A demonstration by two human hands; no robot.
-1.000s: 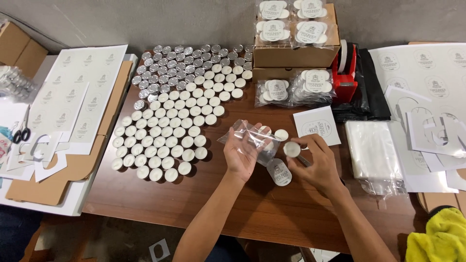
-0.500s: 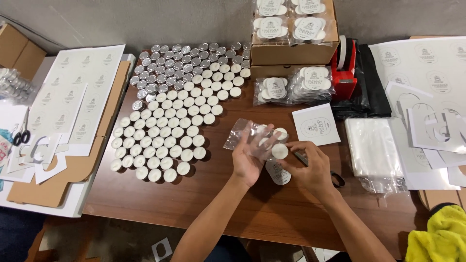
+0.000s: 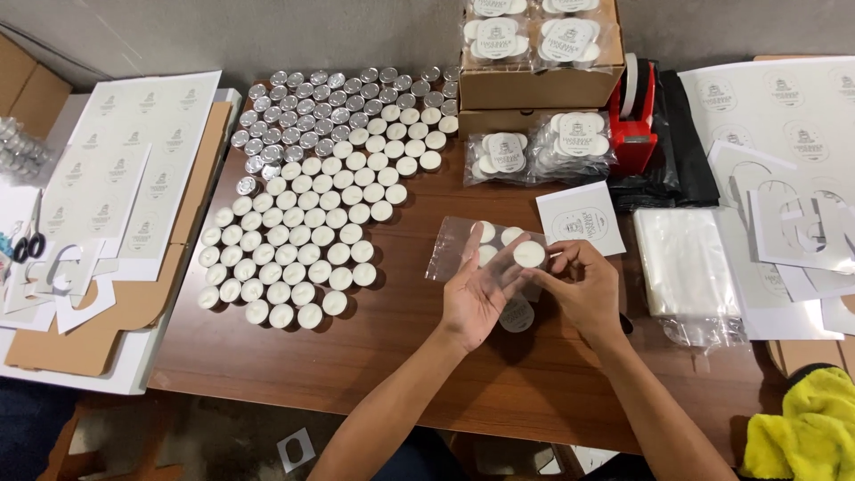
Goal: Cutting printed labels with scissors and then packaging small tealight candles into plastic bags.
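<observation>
My left hand (image 3: pixel 476 298) holds a clear plastic bag (image 3: pixel 463 254) flat above the bench (image 3: pixel 419 356), palm up, its fingers curled onto the bag's near edge. The bag's long axis runs left to right; its open end faces right, toward my right hand (image 3: pixel 583 289). Two or three white tealight candles are visible inside it.

My right hand pinches one tealight candle (image 3: pixel 529 255) between thumb and forefinger, fingers clamped on its rim. That candle sits at the bag's right edge, touching or just inside the mouth; I cannot tell which. The right hand is the nearer one to the candle.

Another candle (image 3: pixel 517 314) lies on the bench under both hands, partly hidden.

Left of the hands: a large field of loose candles (image 3: pixel 303 240). Right: a stack of empty bags (image 3: pixel 686 263) and a white printed card (image 3: pixel 581 218). Behind: cardboard boxes (image 3: pixel 534 85), filled bags (image 3: pixel 534 151) and a red tape dispenser (image 3: pixel 634 116).
</observation>
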